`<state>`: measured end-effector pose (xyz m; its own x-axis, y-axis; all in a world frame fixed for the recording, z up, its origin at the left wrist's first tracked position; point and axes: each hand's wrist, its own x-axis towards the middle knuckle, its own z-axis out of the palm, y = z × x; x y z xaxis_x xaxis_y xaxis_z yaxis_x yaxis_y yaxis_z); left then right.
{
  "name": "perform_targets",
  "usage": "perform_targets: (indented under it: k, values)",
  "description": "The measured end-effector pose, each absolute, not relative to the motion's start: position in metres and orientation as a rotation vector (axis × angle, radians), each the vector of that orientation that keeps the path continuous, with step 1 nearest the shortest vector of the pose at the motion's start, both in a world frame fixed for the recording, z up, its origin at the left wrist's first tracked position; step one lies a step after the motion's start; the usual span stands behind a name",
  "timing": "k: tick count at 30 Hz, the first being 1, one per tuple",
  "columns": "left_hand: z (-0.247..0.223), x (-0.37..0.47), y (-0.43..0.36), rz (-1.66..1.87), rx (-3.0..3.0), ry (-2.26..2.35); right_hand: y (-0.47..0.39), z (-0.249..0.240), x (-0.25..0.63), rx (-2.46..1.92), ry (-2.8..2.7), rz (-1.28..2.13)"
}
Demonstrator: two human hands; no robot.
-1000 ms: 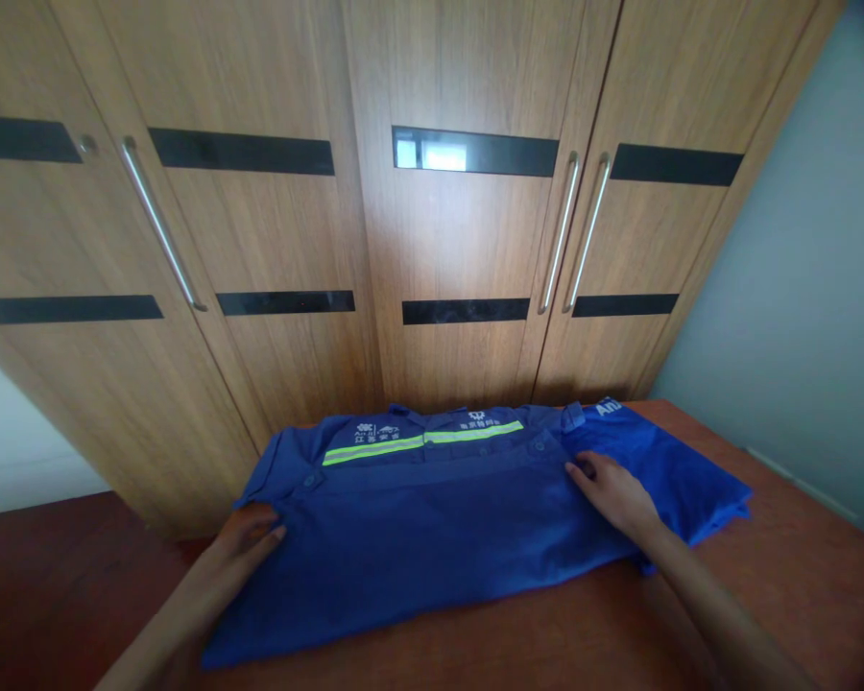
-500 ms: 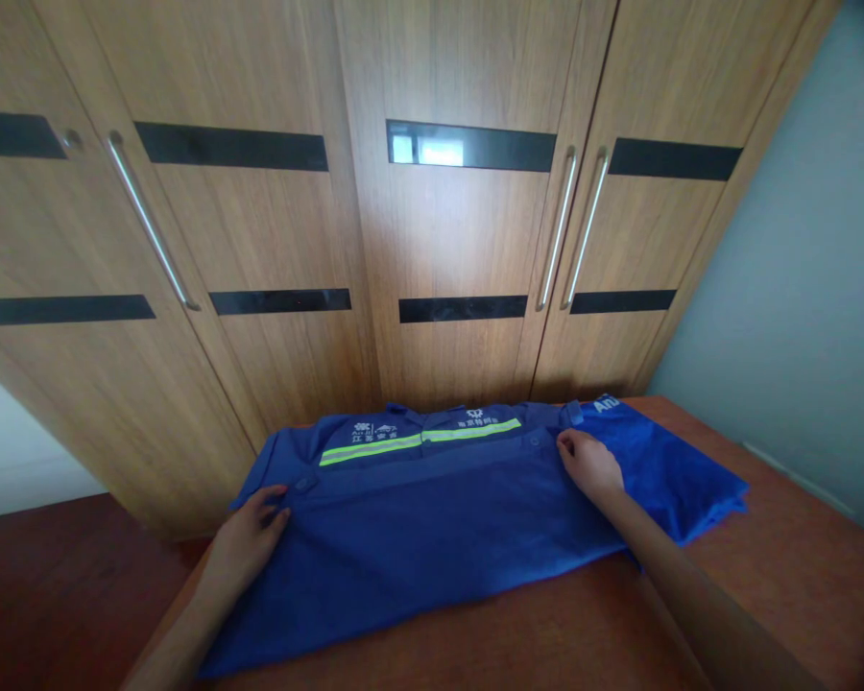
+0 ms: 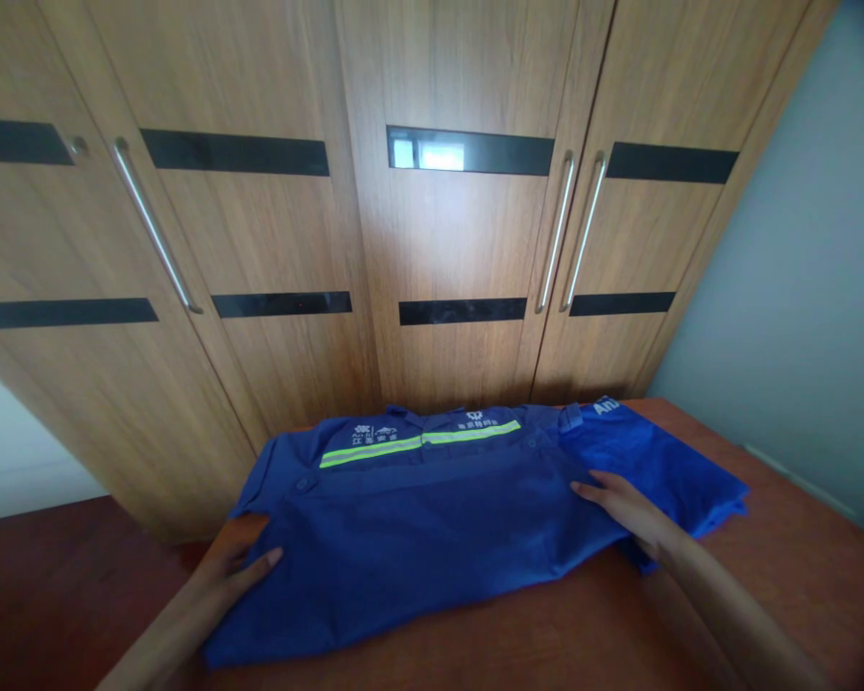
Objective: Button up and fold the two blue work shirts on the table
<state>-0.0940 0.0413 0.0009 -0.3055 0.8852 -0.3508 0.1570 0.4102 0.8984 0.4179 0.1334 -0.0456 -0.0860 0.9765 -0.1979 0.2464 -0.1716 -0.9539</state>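
Left hand point(image 3: 241, 557) lies flat, fingers spread, on the left edge of the blue work shirt point(image 3: 432, 518); its thumb side slips under the cloth, so I cannot tell if it pinches the fabric. Right hand point(image 3: 623, 509) rests open, fingers together, on the shirt's right part. Both forearms are cut off by the bottom edge. One shirt lies spread on the reddish-brown table point(image 3: 799, 585), with one reflective yellow-green stripe point(image 3: 421, 441) across its chest. White lettering above the stripe is too small to read. Behind the shirt stands a wooden wardrobe point(image 3: 432, 240) with three long metal handles.
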Motion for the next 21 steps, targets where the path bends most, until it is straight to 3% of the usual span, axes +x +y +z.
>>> perform_targets:
  k: [4, 9, 21]
  values:
    - [0.002, -0.084, 0.038, 1.009, 0.535, 1.584, 0.135, -0.024, 0.407, -1.344, -1.278, 1.401]
    - [0.005, -0.093, 0.043, 1.031, 0.474, 1.395, 0.145, -0.007, 0.4, -1.331, -1.326, 1.329]
    - [0.043, -0.085, 0.044, 1.204, 0.626, 1.588, 0.175, 0.065, 0.395, -1.243, -1.363, 1.194]
